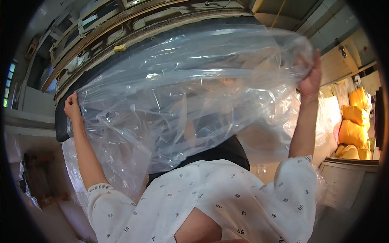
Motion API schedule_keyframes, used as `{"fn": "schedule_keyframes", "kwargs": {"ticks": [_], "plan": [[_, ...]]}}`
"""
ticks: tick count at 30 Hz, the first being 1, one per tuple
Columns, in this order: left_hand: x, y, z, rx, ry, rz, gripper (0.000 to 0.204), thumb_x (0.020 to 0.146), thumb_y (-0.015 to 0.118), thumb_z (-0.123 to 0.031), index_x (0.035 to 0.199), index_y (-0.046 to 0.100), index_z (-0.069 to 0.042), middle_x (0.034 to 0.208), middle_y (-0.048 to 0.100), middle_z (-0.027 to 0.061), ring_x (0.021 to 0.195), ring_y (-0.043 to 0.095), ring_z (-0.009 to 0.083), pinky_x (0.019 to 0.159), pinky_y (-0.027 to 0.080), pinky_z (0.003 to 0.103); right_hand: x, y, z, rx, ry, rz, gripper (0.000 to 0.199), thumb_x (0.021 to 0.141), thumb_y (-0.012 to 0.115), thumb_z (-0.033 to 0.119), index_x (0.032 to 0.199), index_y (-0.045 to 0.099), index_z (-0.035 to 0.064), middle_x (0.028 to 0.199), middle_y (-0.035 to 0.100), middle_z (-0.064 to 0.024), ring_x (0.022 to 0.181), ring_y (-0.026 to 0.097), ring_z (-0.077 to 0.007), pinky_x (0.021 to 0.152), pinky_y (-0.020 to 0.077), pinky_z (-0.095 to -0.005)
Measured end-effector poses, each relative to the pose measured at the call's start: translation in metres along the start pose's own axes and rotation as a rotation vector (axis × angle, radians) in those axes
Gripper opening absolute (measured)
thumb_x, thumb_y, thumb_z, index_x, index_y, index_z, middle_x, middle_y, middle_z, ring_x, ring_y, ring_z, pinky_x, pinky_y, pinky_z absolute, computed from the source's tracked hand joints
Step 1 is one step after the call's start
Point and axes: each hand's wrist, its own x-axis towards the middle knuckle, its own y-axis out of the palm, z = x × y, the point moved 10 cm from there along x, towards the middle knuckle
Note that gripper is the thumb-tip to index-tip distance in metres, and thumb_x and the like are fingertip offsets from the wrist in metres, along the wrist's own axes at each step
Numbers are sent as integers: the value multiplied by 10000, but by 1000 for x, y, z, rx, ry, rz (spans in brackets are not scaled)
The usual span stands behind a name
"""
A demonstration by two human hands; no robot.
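Nearest, below and between both hands, a white shirt is seen, printed all over with small dark letter-like marks; its short sleeves are finished with ribbed cuffs. Dark trousers are partly covered by the near edge of a clear plastic sheet, which is spread from one hand to the other, creased and shining, and is hung down in loose folds on the near side of the left hand. By the left hand, the sheet's left edge is pinched, the fingers being curled narrowly against the thumb. By the right hand, the sheet's right end is touched; that hand is raised and blurred, its fingers are partly hidden by the bunched plastic, and how far they are closed cannot be told. Beneath the sheet, a dark cover is shown just beside the left hand. Beyond the left hand and to its right, a small yellow block is placed near the cover's far edge. Farther beyond, a wooden frame is seen. Well apart from the right hand, to its right, yellow bundles are stacked.
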Motion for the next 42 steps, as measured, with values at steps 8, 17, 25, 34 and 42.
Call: {"fn": "schedule_keyframes", "kwargs": {"ticks": [8, 17, 25, 34, 42], "plan": [[-18, -54, -4, 107, 77, 100, 267, 831, 608, -259, 918, 640, -9, 867, 599, 26, 781, 517, 89, 730, 409, 221, -16, -145, -16, -1561, 1, -350, 152, 753, 616, 186, 839, 615, 60, 673, 539, 6, 608, 460, -63, 560, 373, -219], [-29, -66, 6, 297, 47, 33, 297, 843, 583, -288, 930, 635, -9, 886, 613, 72, 801, 561, 162, 755, 418, 263, 50, -65, -22, -1794, -473, -228, 375, 738, 681, 291, 895, 516, -7, 758, 505, -84, 685, 477, -153, 633, 400, -264], [-19, -72, 25, 273, 77, 48, 314, 859, 567, -287, 947, 630, 8, 903, 624, 74, 821, 555, 144, 782, 416, 256, 51, -174, -79, -1236, 374, -363, 656, 725, 671, 470, 1200, 470, 64, 1131, 499, -26, 1043, 442, -140, 855, 355, -268], [-11, -70, 35, 238, 6, 90, 285, 850, 588, -256, 941, 628, 11, 879, 615, 49, 801, 530, 119, 766, 408, 234, 68, -170, -94, -868, 150, -248, 302, 789, 660, 278, 1039, 600, 120, 1019, 554, 55, 909, 489, -64, 787, 363, -223], [-7, -80, 41, -52, -58, 49, 256, 861, 581, -240, 969, 628, -13, 945, 608, 27, 849, 518, 102, 789, 403, 225, 114, -64, -40, -1405, -410, -65, 141, 760, 649, 166, 844, 652, 53, 766, 596, -9, 733, 524, -93, 672, 408, -218]]}}
